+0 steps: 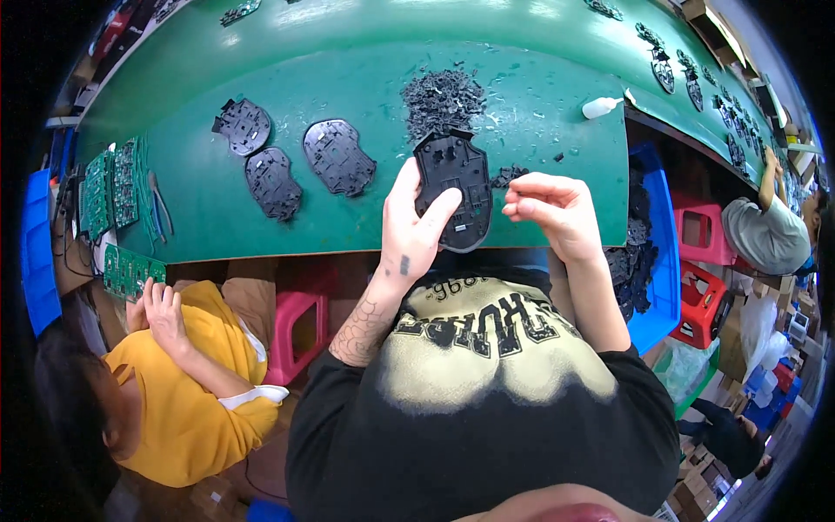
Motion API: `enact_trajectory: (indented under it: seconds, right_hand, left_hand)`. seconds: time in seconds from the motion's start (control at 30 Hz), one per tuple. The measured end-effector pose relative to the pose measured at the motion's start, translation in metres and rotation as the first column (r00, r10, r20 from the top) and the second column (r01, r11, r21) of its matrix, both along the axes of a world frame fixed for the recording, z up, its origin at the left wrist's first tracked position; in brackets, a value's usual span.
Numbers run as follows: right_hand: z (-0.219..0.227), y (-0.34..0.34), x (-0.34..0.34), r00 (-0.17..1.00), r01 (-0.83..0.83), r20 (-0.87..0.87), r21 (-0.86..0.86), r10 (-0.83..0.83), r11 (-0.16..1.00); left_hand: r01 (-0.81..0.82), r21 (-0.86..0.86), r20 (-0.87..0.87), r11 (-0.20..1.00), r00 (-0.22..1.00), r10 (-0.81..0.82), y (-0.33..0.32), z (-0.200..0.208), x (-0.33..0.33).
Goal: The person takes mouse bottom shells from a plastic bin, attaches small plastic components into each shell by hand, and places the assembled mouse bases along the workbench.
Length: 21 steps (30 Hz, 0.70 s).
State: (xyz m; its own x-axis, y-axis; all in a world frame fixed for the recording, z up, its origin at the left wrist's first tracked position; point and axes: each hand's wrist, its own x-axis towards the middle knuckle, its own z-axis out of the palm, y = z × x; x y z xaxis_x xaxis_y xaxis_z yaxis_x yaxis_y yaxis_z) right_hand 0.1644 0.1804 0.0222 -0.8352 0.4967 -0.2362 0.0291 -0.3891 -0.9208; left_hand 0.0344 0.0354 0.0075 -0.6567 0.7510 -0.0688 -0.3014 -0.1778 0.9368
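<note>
My left hand (414,217) grips a black plastic housing shell (470,170) at the table's near edge, its thumb lying across the shell's ribbed inner side. To the right of it, my right hand (561,213) is raised with thumb and fingers pinched together; anything between the fingertips is too small to make out. Beyond the shell lies a heap of small black plastic parts (444,97). A smaller cluster of black parts (509,177) sits between the shell and my right hand. Three more black shells (339,157) lie on the table to the left.
The green table (539,87) carries a white squeeze bottle (600,107) at right. A blue bin (665,252) of black parts stands beside my right arm. At left are stacked green circuit boards (109,191), pliers (160,204) and a co-worker in yellow (196,383) handling a board.
</note>
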Motion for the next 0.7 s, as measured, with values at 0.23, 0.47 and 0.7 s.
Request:
enact_trajectory:
  seconds: [0.23,0.47,0.7]
  right_hand:
    - [0.005,-0.013,-0.004,0.994,0.005,-0.091,0.556,0.056,0.831]
    - [0.008,-0.017,-0.006,0.996,0.044,-0.09,0.7,0.026,0.713]
    - [0.009,-0.02,-0.005,1.0,-0.016,0.001,0.754,0.022,0.657]
  left_hand:
    - [-0.015,0.013,-0.074,1.0,0.997,0.015,0.003,-0.001,-0.002]
    - [-0.006,0.031,-0.095,0.999,0.995,0.009,0.005,0.0,-0.002]
    - [0.009,0.045,-0.082,0.999,0.997,-0.006,0.007,0.0,-0.001]
